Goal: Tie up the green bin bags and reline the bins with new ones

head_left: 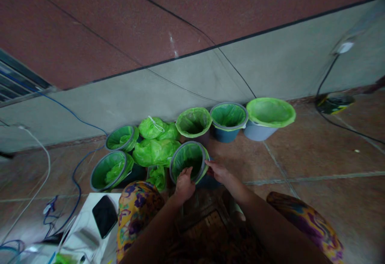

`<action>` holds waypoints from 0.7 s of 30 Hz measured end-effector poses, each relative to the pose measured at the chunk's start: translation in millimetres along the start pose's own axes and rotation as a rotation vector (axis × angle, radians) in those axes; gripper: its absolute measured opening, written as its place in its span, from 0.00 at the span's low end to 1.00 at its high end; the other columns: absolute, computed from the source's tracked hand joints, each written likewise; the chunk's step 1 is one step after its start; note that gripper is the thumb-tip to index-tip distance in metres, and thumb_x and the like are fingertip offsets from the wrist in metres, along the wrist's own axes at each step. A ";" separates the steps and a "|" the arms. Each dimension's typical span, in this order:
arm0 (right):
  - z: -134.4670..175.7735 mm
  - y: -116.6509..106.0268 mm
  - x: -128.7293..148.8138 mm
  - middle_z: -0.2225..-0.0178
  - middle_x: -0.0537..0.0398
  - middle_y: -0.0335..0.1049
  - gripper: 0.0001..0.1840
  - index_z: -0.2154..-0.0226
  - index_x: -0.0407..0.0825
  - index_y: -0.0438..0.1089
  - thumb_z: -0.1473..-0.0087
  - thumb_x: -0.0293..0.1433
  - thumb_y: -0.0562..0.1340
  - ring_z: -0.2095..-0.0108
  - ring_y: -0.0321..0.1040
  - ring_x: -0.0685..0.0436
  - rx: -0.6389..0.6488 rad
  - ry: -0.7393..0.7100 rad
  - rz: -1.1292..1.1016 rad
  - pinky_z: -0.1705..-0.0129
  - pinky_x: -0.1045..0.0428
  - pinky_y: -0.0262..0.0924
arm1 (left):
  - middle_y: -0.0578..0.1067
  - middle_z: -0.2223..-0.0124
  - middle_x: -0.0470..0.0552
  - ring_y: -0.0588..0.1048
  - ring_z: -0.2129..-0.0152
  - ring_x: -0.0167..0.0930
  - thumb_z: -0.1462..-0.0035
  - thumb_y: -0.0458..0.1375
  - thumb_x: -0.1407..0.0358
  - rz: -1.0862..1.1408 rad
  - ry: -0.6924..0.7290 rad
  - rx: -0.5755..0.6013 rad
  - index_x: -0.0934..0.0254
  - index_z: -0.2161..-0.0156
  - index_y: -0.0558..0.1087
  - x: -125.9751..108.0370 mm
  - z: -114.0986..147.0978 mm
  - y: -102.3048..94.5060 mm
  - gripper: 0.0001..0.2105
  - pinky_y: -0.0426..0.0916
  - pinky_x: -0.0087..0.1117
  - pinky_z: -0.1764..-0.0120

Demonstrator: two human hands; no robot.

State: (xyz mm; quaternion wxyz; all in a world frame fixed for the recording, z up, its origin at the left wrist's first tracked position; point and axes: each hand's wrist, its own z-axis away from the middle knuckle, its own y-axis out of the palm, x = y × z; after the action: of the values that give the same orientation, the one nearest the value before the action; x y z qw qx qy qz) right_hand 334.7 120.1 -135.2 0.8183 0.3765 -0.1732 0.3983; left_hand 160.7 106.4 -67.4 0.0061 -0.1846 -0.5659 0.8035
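Note:
A tilted bin with a grey rim and a green bag lining it stands in front of me, its mouth facing up and a little left. My left hand is at its near rim, fingers curled over the edge into the opening. My right hand is at the right side, its fingertips closed on the green bin liner folded outside the rim. Behind it stands a dark bin with a green liner. Bunched green bags lie just left.
Along the wall stand a teal lined bin and a pale grey one. Two more lined bins tilt at left. A phone lies on a white surface; cables cross the floor. A black container sits right.

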 end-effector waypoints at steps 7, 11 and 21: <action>5.6 6.7 -2.6 0.79 0.58 0.72 0.05 0.76 0.49 0.72 0.56 0.32 0.68 0.79 0.66 0.52 0.123 0.043 0.071 0.75 0.56 0.62 | 0.78 0.53 0.59 0.76 0.54 0.38 0.40 0.51 0.70 0.151 -0.064 -0.012 0.67 0.44 0.68 -31.0 -9.9 8.4 0.19 0.66 0.37 0.50; -0.8 1.4 4.5 0.80 0.59 0.72 0.06 0.76 0.50 0.71 0.56 0.33 0.68 0.79 0.66 0.51 0.066 -0.027 0.028 0.74 0.55 0.63 | 0.78 0.53 0.56 0.76 0.56 0.35 0.42 0.52 0.73 0.243 -0.023 -0.008 0.65 0.50 0.71 -31.1 -6.4 13.1 0.15 0.66 0.32 0.52; -6.9 -8.6 11.4 0.78 0.54 0.74 0.08 0.76 0.49 0.72 0.50 0.34 0.64 0.78 0.68 0.48 -0.036 -0.047 -0.052 0.72 0.52 0.66 | 0.76 0.56 0.52 0.74 0.59 0.31 0.43 0.49 0.75 0.244 0.109 0.151 0.64 0.54 0.69 -19.1 17.3 27.4 0.14 0.65 0.29 0.54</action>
State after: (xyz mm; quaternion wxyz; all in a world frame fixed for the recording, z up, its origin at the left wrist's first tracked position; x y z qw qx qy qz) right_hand 348.5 127.8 -137.2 0.8308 0.3752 -0.1898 0.3647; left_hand 178.8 76.7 -81.9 -0.0468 -0.2943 -0.4762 0.8273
